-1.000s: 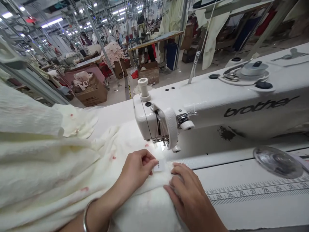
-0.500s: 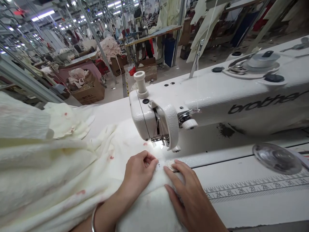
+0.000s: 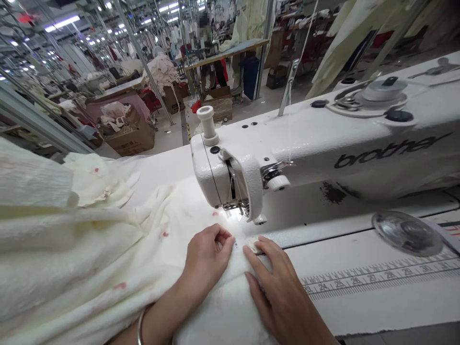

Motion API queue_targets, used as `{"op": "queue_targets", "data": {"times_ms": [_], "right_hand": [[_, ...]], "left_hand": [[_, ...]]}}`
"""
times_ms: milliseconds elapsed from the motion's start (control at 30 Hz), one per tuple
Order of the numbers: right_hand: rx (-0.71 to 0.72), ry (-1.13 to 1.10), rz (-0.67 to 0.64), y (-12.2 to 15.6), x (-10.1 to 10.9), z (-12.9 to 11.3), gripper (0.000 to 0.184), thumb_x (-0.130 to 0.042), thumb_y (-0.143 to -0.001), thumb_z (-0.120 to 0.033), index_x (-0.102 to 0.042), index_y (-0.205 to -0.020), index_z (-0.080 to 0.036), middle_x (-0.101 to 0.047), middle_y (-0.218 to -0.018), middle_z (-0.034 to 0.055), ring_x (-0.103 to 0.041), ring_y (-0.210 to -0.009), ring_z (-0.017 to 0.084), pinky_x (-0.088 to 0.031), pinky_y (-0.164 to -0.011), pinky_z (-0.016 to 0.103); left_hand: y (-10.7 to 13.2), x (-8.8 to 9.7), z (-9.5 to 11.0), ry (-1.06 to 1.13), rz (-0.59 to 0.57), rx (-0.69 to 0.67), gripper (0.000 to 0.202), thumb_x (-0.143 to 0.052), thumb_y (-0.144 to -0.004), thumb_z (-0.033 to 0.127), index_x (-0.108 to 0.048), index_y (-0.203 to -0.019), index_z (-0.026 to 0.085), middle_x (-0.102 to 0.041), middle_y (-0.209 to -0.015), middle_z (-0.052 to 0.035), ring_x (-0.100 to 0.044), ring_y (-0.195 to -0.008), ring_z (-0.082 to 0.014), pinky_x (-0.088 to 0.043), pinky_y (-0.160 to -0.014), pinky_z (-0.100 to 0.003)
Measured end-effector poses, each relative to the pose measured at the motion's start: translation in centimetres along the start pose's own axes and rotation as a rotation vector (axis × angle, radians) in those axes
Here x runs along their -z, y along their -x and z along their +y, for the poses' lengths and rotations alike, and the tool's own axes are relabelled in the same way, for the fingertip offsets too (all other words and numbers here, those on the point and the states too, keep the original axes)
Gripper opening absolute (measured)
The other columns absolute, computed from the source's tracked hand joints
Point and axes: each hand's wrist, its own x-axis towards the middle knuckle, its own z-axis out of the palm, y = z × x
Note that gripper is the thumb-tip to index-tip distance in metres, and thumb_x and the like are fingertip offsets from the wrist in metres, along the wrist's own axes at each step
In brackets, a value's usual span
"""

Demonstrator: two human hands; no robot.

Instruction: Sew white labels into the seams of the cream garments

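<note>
A white Brother sewing machine (image 3: pixel 323 148) stands on the table, its lit needle area (image 3: pixel 237 213) just beyond my hands. Cream fabric with small red marks (image 3: pixel 89 258) is piled across the left and under both hands. My left hand (image 3: pixel 206 256) is curled, its fingertips pinching a small white label (image 3: pixel 235 245) against the fabric edge. My right hand (image 3: pixel 276 287) lies flat on the fabric with fingers stretched out, fingertips touching the fabric fold right beside the label. A silver bangle (image 3: pixel 139 326) circles my left wrist.
A printed ruler strip (image 3: pixel 377 278) runs along the table at the right, with a round clear disc (image 3: pixel 406 232) behind it. A small heap of cream pieces (image 3: pixel 97 184) lies at far left. Cardboard boxes (image 3: pixel 131 136), racks and other workstations fill the hall behind.
My hands have crept closer to the needle, and the label is now mostly hidden between my fingertips. The view shifted slightly; the fabric pile stays put.
</note>
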Motion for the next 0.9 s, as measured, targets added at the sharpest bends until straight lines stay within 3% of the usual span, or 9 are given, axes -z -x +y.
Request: {"op": "queue_targets", "data": {"times_ms": [100, 167, 267, 333, 533, 900], "right_hand": [[-0.007, 0.01, -0.017, 0.0, 0.0, 0.0, 0.036, -0.044, -0.091, -0.015, -0.047, -0.125, -0.006, -0.041, -0.124, 0.022, -0.038, -0.122, 0.035, -0.053, -0.087, 0.053], [-0.008, 0.013, -0.026, -0.1, 0.0, 0.0, 0.035, -0.044, -0.091, -0.015, -0.048, -0.124, -0.007, -0.041, -0.123, 0.0219, -0.039, -0.121, 0.035, -0.053, -0.086, 0.054], [-0.004, 0.016, -0.019, -0.2, 0.0, 0.0, 0.034, -0.044, -0.09, -0.015, -0.049, -0.123, -0.007, -0.042, -0.122, 0.0214, -0.041, -0.119, 0.035, -0.053, -0.086, 0.054], [-0.002, 0.017, -0.007, -0.3, 0.0, 0.0, 0.034, -0.044, -0.09, -0.014, -0.049, -0.123, -0.007, -0.042, -0.122, 0.0214, -0.041, -0.119, 0.035, -0.053, -0.087, 0.053], [0.01, 0.013, 0.023, -0.4, -0.1, -0.1, 0.033, -0.044, -0.089, -0.012, -0.051, -0.121, -0.005, -0.043, -0.122, 0.0221, -0.041, -0.119, 0.036, -0.052, -0.087, 0.053], [0.01, 0.04, 0.045, -0.3, -0.2, -0.1, 0.032, -0.044, -0.091, -0.013, -0.053, -0.12, -0.005, -0.044, -0.123, 0.0212, -0.042, -0.12, 0.035, -0.052, -0.087, 0.052]], "left_hand": [[0.7, 0.5, -0.3, -0.094, 0.104, -0.175, 0.02, -0.053, -0.085, 0.029, -0.059, -0.1, 0.017, -0.064, -0.087, -0.0045, -0.058, -0.064, -0.015, -0.049, -0.063, -0.029], [1.5, 0.8, -0.7, -0.2, 0.175, -0.374, 0.026, -0.05, -0.087, 0.021, -0.056, -0.112, 0.015, -0.062, -0.102, -0.0101, -0.063, -0.084, -0.0186, -0.054, -0.075, -0.033], [2.5, 1.2, -1.4, -0.353, 0.107, -0.719, 0.03, -0.045, -0.091, 0.015, -0.054, -0.119, 0.01, -0.058, -0.122, -0.0163, -0.054, -0.118, -0.0235, -0.051, -0.097, -0.037], [2.8, 1.1, -1.9, -0.429, 0.034, -0.859, 0.035, -0.045, -0.092, 0.016, -0.049, -0.126, 0.007, -0.056, -0.128, -0.0186, -0.048, -0.127, -0.0254, -0.048, -0.102, -0.038], [2.6, 0.9, -2.8, -0.539, -0.004, -0.921, 0.041, -0.043, -0.093, 0.014, -0.043, -0.132, 0.003, -0.051, -0.132, -0.0223, -0.042, -0.13, -0.028, -0.046, -0.104, -0.04], [2.8, 0.8, -3.6, -0.747, 0.008, -0.957, 0.045, -0.041, -0.094, 0.018, -0.039, -0.137, 0.006, -0.043, -0.142, -0.0174, -0.037, -0.134, -0.0267, -0.044, -0.105, -0.041]]}}
